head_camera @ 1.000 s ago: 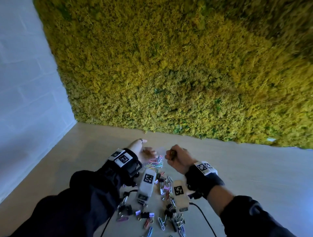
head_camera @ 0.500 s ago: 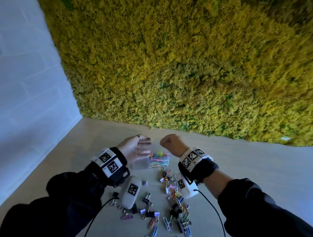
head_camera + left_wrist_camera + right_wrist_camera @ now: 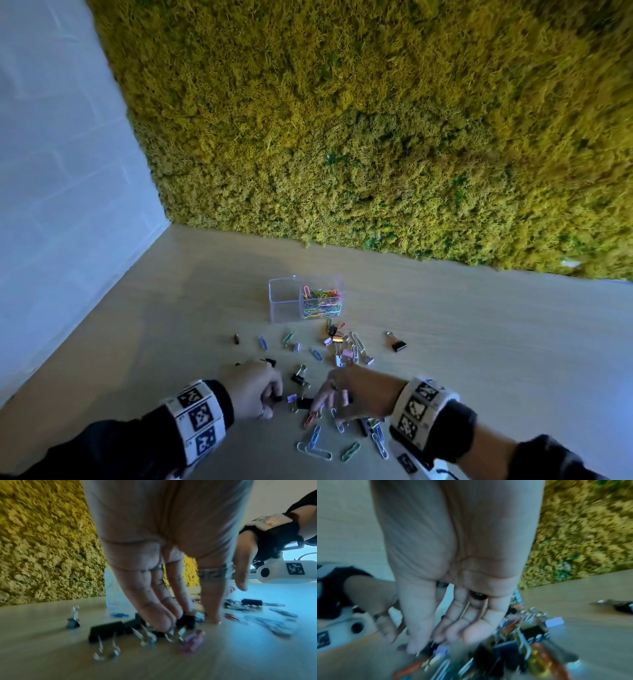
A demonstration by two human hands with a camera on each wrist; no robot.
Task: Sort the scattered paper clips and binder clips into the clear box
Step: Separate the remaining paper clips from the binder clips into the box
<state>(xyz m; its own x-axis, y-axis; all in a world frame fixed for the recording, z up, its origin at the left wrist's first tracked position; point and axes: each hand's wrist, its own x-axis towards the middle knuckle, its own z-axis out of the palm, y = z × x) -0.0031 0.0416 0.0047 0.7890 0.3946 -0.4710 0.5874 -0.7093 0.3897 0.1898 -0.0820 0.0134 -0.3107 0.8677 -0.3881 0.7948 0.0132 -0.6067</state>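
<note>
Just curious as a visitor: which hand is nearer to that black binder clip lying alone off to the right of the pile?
The right hand. It works the pile just below-left of the lone black binder clip; the left hand is farther left, across the pile.

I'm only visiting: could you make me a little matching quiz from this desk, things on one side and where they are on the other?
Things:
1. clear box
2. lone black binder clip
3. left hand
4. green paper clip

Places:
A. alone, right of the pile
B. fingertips down among black binder clips
C. nearest the moss wall
D. flat on the table, closest to the person

Pairs: 1-C, 2-A, 3-B, 4-D
</note>
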